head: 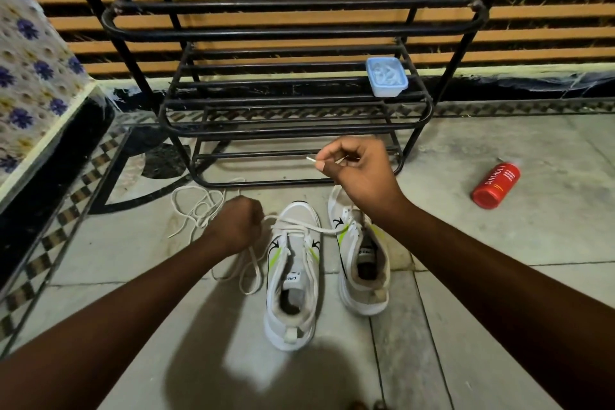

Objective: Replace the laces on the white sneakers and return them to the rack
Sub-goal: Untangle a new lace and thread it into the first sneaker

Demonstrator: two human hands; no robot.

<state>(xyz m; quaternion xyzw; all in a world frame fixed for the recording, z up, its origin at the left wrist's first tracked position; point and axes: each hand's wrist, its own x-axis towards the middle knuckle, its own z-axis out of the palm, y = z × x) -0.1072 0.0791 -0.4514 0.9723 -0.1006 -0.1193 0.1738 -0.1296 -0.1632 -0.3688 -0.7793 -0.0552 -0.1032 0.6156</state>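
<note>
Two white sneakers stand side by side on the tiled floor, toes toward the rack: the left sneaker [293, 273] and the right sneaker [361, 260]. A white lace [299, 225] runs across the left sneaker's lower eyelets. My left hand [238, 223] grips one end of it just left of the shoe. My right hand [356, 165] is raised above the right sneaker and pinches the other end by its tip. A second loose lace [196, 206] lies tangled on the floor to the left.
The black metal shoe rack [293, 100] stands right behind the shoes, with a pale blue lidded box [386, 76] on its middle shelf. A red can [496, 185] lies on the floor at right. A patterned cloth edge [36, 83] is at far left.
</note>
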